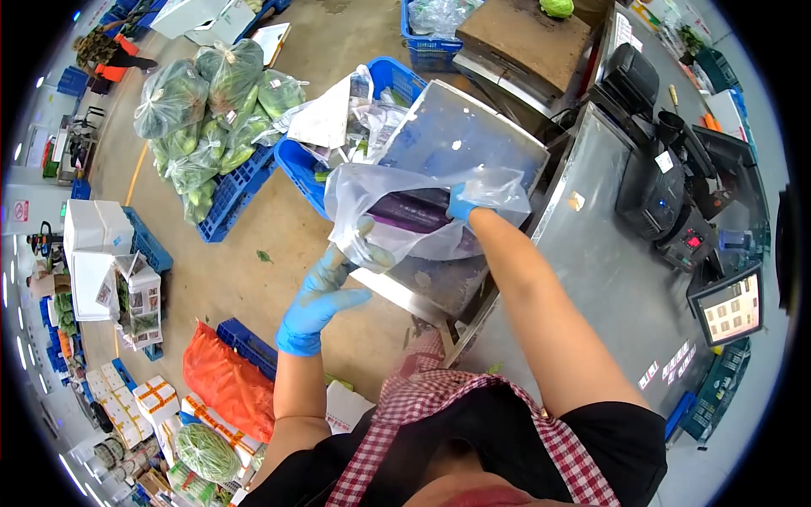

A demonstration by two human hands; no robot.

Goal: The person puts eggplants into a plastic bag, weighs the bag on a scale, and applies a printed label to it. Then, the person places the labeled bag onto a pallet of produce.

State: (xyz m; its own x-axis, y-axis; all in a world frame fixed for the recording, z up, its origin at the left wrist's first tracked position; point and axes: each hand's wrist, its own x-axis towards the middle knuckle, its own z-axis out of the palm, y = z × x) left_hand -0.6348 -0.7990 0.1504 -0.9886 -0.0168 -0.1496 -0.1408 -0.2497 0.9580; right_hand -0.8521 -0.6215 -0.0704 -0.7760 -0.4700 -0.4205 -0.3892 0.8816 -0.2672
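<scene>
The gloved left hand (317,306) and gloved right hand (460,204) were both bright blue. Between them the bag (351,188) was a cloudy, see-through white, and the vegetables (410,209) in it showed dark purple. The apron (583,460) had a check — red and white — over a plain black shirt (618,435). The sack (224,380) was orange-red, the basket (297,176) blue, the cabbage (556,7) pale green, the counter (579,279) dull grey. A yellow line (136,173) crossed the tan floor (203,283).
</scene>
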